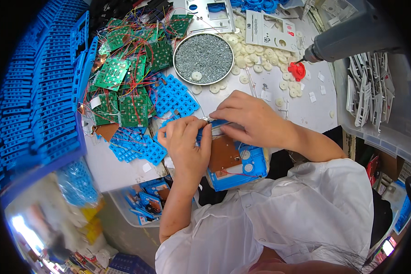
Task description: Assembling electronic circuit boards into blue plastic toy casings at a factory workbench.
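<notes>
A blue plastic housing with a brown circuit board in it lies at the table's front edge, close to my body. My left hand is closed around its upper left side, thumb pointing up along the edge. My right hand bends over the housing's far edge, its fingertips meeting those of the left. At that meeting point is a small silvery metal part, pinched by my right fingers; its exact kind is hard to make out. A thin red wire runs across the housing, beside white round parts.
A round tin of screws stands ahead, with cream plastic discs around it. Green circuit boards with wires and blue keypad sheets lie left. Stacked blue frames rise far left. An electric screwdriver hangs at right.
</notes>
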Tool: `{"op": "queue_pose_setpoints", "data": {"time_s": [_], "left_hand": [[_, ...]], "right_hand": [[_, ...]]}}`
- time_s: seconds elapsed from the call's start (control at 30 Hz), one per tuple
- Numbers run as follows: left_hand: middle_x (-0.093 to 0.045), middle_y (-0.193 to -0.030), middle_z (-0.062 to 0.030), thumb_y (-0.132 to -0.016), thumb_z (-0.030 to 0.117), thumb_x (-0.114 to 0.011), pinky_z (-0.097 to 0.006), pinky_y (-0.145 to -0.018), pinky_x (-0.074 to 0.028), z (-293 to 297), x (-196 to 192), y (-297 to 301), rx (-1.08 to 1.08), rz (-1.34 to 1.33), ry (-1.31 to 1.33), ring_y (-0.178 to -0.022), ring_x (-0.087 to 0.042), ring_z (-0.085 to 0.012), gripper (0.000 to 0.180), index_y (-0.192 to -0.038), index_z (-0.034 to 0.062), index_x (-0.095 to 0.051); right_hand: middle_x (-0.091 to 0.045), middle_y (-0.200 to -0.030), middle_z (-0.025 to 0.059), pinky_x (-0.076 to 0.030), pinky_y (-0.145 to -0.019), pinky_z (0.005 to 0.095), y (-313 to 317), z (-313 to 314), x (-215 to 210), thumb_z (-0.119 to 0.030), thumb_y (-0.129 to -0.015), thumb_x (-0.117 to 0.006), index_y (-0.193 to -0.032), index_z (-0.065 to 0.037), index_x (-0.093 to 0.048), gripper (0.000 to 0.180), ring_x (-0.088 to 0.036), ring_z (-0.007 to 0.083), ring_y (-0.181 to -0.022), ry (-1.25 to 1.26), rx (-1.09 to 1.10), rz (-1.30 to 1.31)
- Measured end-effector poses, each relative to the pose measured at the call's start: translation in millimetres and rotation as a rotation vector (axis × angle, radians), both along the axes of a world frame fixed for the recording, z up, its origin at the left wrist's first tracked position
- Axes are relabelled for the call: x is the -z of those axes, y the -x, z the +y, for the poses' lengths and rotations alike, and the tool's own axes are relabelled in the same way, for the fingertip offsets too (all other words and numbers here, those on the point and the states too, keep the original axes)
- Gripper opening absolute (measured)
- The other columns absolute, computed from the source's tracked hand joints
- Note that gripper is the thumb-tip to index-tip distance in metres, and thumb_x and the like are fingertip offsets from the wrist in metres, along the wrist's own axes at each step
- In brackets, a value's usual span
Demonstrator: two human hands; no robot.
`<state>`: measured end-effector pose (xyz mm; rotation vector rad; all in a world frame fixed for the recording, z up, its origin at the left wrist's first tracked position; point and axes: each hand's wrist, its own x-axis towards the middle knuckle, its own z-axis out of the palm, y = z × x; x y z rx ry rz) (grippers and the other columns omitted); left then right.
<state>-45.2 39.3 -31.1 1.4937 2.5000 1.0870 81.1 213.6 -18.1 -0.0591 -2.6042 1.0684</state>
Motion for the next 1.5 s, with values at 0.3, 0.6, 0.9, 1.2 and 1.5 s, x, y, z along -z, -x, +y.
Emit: {"op": "queue_pose_setpoints", "data": {"time_s": [0.3, 0.6, 0.9, 1.2, 1.5], "left_hand": [[-0.071, -0.099, -0.0002, -0.08, 0.009, -0.08, -0.042, -0.093, -0.035, 0, 3, 5, 0.176, -0.044, -0.116, -0.093, -0.06, -0.0223, 0.016, -0.095, 0.0113, -0.074], [-0.072, -0.101, 0.0012, -0.076, 0.008, -0.081, -0.044, -0.091, -0.034, -2, 2, -1, 0.276, 0.037, -0.136, -0.095, -0.061, -0.0216, 0.02, -0.095, 0.0119, -0.074], [-0.073, -0.1, 0.0013, -0.076, 0.007, -0.081, -0.044, -0.09, -0.034, 0, 4, -3, 0.272, 0.042, -0.158, -0.093, -0.063, -0.0217, 0.022, -0.096, 0.0119, -0.074], [-0.073, -0.097, -0.0048, -0.077, 0.001, -0.079, -0.043, -0.089, -0.041, -2, 4, -7, 0.314, 0.036, -0.2, -0.09, -0.065, -0.0261, 0.022, -0.097, 0.0085, -0.072], [-0.072, -0.096, -0.0066, -0.081, 0.003, -0.078, -0.041, -0.077, -0.047, -17, 17, -24, 0.224, -0.03, -0.196, -0.084, -0.064, -0.0293, 0.022, -0.101, 0.0078, -0.07]], "right_hand": [[-0.067, -0.108, 0.0068, -0.054, -0.09, 0.0382, -9, 9, -10, -0.003, -0.074, -0.073, -0.117, -0.007, -0.071, 0.043, -0.059, 0.0304, -0.106, -0.025, -0.085, 0.014], [-0.064, -0.118, 0.0093, -0.053, -0.093, 0.0397, -15, 18, -9, 0.004, -0.073, -0.068, -0.127, -0.007, -0.069, 0.055, -0.055, 0.0332, -0.112, -0.007, -0.127, -0.001], [-0.062, -0.12, 0.0128, -0.049, -0.097, 0.0424, -32, 11, -13, 0.006, -0.069, -0.067, -0.129, -0.005, -0.068, 0.061, -0.054, 0.0351, -0.111, 0.083, -0.155, -0.02], [-0.062, -0.12, 0.0136, -0.047, -0.099, 0.0415, -25, 21, -17, 0.004, -0.075, -0.062, -0.13, -0.004, -0.067, 0.056, -0.053, 0.0346, -0.113, 0.062, -0.075, -0.019], [-0.063, -0.125, 0.0063, -0.05, -0.082, 0.0255, 1, 90, -22, -0.003, -0.088, -0.06, -0.144, -0.009, -0.061, 0.056, -0.056, 0.0127, -0.102, 0.324, 0.301, -0.017]]}}
